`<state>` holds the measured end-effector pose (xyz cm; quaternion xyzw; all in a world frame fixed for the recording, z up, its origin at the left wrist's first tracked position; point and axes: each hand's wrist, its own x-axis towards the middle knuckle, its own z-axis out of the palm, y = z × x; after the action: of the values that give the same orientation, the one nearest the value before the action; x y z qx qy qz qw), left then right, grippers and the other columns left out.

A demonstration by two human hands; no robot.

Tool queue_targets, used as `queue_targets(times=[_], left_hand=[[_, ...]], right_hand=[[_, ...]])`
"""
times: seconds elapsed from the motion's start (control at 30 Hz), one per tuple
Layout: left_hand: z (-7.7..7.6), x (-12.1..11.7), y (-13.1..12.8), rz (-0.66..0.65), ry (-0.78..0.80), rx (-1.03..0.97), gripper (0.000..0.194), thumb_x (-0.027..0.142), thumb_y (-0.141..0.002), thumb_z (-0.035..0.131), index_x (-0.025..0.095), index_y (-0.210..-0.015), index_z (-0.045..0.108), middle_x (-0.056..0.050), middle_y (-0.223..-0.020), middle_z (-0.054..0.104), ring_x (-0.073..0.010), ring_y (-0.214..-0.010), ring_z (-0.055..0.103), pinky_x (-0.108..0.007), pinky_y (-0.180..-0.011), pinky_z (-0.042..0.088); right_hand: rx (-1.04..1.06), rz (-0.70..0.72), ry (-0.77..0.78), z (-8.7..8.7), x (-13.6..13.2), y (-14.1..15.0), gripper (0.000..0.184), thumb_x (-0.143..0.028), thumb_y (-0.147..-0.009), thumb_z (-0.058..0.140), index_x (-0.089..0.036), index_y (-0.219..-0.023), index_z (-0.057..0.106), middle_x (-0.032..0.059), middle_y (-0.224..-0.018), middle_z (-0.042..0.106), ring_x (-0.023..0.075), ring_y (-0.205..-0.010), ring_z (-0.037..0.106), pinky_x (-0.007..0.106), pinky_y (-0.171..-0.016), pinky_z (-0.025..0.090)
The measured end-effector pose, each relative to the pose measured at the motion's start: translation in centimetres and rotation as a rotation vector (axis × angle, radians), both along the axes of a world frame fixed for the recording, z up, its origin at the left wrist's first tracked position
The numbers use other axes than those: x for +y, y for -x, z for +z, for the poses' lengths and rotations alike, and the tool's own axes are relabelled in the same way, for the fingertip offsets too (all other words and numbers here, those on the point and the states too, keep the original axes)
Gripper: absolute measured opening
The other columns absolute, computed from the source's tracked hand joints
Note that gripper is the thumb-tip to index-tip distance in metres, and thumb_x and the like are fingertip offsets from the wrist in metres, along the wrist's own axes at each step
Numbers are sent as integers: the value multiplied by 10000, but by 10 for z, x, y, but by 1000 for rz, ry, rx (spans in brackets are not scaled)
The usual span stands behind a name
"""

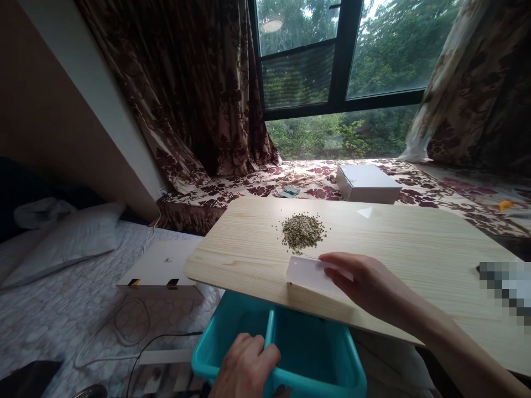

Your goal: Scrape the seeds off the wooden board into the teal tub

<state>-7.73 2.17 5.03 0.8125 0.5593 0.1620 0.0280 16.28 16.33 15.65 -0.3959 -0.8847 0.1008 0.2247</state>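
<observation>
A loose pile of small green beans mixed with pale grains point(304, 231) lies on the light wooden tabletop point(394, 243). Just on the near side of it, my right hand point(359, 276) grips a whitish rectangular plastic piece point(309, 272) between thumb and fingers, close to the table's front edge. Below that edge is a teal bin point(357, 365) with a divider that splits it into two compartments. My left hand point(249, 362) is closed on the bin at the near end of the divider; some of its fingertips are hidden.
Behind the table, a white box point(369, 183) and a small folded cloth point(289, 191) rest on the floral window seat. A flat white box point(161, 268) and cables lie on the bed to the left. A blurred-out object point(506, 284) is at the table's right.
</observation>
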Motion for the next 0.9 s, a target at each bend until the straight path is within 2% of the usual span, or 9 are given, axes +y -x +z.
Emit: queue_targets(times=[0.17, 0.33, 0.43, 0.53, 0.67, 0.9], left_hand=[[2, -4, 2, 62, 113, -57, 231, 207, -693, 738, 219, -794, 531, 22, -765, 532, -195, -744, 530, -306, -666, 387], [2, 0, 3, -2, 148, -22, 234, 245, -734, 746, 218, -831, 535, 18, -796, 552, -197, -776, 549, -303, -692, 410], [0, 1, 2, -19, 120, 20, 228, 266, -739, 739, 216, -816, 531, 18, -780, 553, -196, -758, 551, -302, -678, 415], [-2, 1, 1, -13, 110, 34, 214, 266, -744, 725, 218, -799, 524, 20, -768, 549, -192, -742, 547, -299, -658, 413], [-3, 1, 0, -10, 119, 14, 225, 202, -722, 722, 225, -803, 513, 27, -779, 553, -184, -753, 550, -287, -663, 416], [-1, 3, -5, -44, -10, 46, 149, 259, -731, 659, 224, -782, 523, 17, -735, 538, -182, -700, 532, -300, -644, 406]], right_hand=[[30, 70, 138, 1, -11, -14, 233, -241, -902, 488, -247, -981, 707, 23, -891, 771, 181, -737, 707, 261, -644, 525], [59, -114, 28, -9, 7, -11, 277, -271, -896, 456, -196, -1000, 702, 77, -854, 771, 218, -688, 697, 295, -590, 502], [35, -182, 32, -13, 23, -3, 287, -250, -869, 465, -181, -1011, 705, 85, -827, 769, 229, -681, 698, 292, -575, 481], [-62, -286, 2, -11, 34, 1, 284, -231, -854, 478, -178, -1010, 710, 94, -812, 766, 260, -708, 707, 303, -577, 464], [-166, -388, -73, -5, 43, 2, 280, -231, -870, 483, -198, -1028, 712, 109, -896, 773, 300, -788, 714, 322, -596, 456], [-146, -296, -129, -7, 50, 9, 293, -209, -893, 480, -192, -1079, 705, 96, -944, 771, 270, -795, 713, 304, -589, 461]])
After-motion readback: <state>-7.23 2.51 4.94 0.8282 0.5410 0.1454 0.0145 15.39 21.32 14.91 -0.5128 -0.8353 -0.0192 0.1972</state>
